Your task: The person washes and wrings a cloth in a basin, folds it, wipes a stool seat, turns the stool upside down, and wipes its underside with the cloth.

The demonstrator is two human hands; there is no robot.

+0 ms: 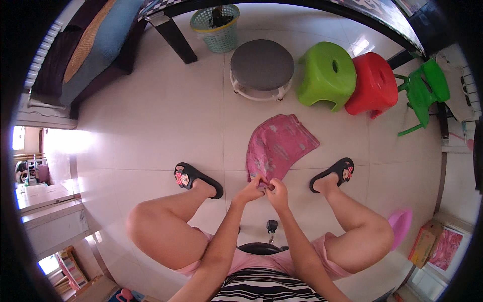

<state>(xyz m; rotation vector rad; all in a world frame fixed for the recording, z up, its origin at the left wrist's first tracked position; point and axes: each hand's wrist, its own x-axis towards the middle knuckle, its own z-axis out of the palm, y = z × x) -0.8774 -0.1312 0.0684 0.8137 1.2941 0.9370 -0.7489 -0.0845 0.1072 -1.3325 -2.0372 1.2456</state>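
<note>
A pink patterned cloth [281, 145] with pale grey motifs hangs or lies spread in front of me, between my slippered feet. Its near edge is pinched in both hands. My left hand [250, 190] grips the edge with thumb and fingers. Right beside it, my right hand [277, 193] holds the same edge, with the fingertips of both hands almost touching. A small bunched part of the cloth shows between the fingers. Whether the cloth's far end rests on the floor, I cannot tell.
Beyond the cloth stand a grey round stool [262, 65], a lime green stool [328, 75], a red stool [373, 85] and a green child's chair [424, 88]. A mesh basket [220, 37] is by the black table leg [173, 39]. A pink object [401, 228] lies beyond my right knee.
</note>
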